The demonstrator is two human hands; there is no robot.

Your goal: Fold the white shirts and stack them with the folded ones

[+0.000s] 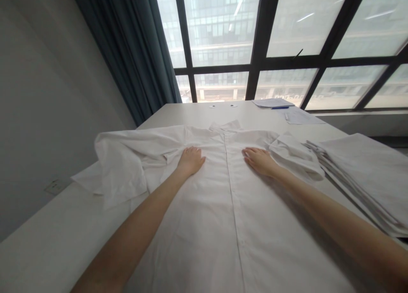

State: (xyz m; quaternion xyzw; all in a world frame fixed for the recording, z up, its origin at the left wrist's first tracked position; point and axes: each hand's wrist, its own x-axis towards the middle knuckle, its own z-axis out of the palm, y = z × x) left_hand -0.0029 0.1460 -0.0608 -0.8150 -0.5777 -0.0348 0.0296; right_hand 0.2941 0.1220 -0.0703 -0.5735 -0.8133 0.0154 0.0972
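Note:
A white button-up shirt (pixel 210 216) lies spread front side up on the white table, its collar (pixel 226 126) at the far end and its button line running down the middle. My left hand (pixel 191 160) rests flat on the chest, left of the buttons, fingers stretched out. On the other side of the buttons, my right hand (pixel 259 160) lies flat on the cloth with its fingers extended. The left sleeve (pixel 124 165) spreads out and drapes over the table's left edge. Beside my right hand the other sleeve (pixel 298 157) lies bunched up.
A stack of folded white cloth (pixel 369 174) sits at the right. Papers (pixel 270 102) and a blue pen (pixel 280 108) lie at the far right of the white table (pixel 191 110). Behind stand a dark blue curtain (pixel 130 42) and dark-framed windows (pixel 219 25). A grey wall borders the left.

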